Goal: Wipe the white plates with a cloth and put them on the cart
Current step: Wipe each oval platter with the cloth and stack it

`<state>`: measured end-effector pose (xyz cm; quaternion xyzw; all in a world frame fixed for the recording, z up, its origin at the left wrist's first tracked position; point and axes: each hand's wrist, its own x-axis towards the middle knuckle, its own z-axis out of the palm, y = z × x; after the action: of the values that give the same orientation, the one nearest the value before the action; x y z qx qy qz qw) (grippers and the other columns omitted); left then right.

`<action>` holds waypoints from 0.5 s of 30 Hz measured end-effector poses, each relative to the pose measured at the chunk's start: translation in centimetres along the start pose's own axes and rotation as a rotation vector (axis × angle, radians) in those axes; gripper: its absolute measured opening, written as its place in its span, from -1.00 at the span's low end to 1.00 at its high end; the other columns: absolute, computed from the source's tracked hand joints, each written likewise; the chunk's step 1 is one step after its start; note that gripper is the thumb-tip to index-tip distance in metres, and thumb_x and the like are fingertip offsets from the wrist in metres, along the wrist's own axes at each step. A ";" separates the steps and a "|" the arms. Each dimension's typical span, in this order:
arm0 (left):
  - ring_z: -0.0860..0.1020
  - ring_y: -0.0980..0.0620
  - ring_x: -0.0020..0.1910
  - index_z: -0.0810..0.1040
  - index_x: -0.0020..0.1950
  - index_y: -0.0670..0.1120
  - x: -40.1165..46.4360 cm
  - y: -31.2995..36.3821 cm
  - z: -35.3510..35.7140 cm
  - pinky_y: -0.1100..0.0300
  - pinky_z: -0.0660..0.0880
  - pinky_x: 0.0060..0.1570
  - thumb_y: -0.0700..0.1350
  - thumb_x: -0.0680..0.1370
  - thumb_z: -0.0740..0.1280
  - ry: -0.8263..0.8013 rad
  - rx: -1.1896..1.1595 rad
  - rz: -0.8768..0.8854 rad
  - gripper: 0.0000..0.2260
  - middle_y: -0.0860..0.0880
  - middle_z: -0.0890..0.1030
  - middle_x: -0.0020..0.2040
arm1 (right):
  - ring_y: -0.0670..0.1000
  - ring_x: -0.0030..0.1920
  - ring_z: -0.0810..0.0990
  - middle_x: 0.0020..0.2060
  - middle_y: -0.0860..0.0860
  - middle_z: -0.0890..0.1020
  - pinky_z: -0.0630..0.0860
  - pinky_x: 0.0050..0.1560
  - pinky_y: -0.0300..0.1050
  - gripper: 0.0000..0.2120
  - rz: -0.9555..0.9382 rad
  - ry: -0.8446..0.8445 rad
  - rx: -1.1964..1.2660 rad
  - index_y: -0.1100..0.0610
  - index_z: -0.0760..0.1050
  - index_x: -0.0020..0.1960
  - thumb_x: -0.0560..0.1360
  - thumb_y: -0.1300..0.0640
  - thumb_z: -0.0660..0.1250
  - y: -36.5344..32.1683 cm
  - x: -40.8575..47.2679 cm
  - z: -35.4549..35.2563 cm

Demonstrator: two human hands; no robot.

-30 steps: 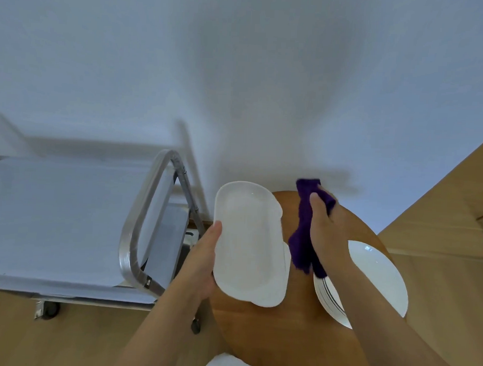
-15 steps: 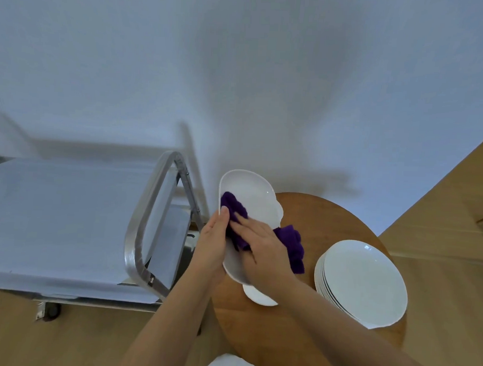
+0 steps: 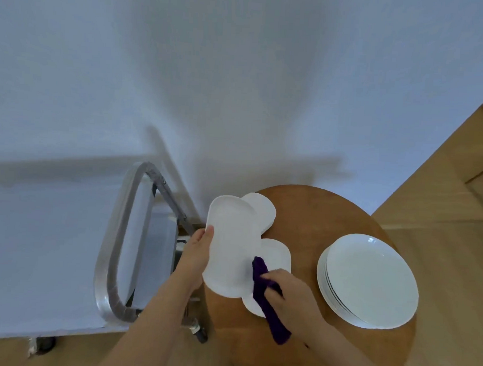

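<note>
Your left hand [image 3: 197,257] grips the plate [image 3: 232,248] by its left rim, long axis pointing away. Your right hand [image 3: 288,292] clutches the cloth [image 3: 266,294] against its near-right edge; the cart [image 3: 66,244] lies left.

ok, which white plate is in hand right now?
The oblong plate, gripped by the left hand and wiped with the purple cloth; the round plates sit stacked on the table.

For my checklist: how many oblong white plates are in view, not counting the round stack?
2 at least. One oblong plate is held up by the left hand; a second oblong plate lies under it on the round table. More could be hidden beneath.
</note>
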<state>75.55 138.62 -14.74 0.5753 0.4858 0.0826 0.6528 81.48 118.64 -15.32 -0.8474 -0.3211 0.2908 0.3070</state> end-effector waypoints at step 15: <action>0.41 0.03 -0.38 0.42 -0.26 -0.07 18.3 -0.9 3.7 0.13 0.35 -0.27 -0.02 0.62 0.20 -0.037 0.752 0.302 -0.72 -0.02 0.46 -0.36 | -0.16 -0.10 0.53 -0.13 -0.13 0.57 0.38 -0.23 -0.35 -0.82 0.518 0.288 0.531 -0.06 0.45 0.07 0.56 0.15 0.15 6.0 6.5 3.6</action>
<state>87.24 148.07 -25.84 0.8403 0.3804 -0.0163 0.3859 85.26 120.95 -23.78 -0.8235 0.0358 0.3097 0.4739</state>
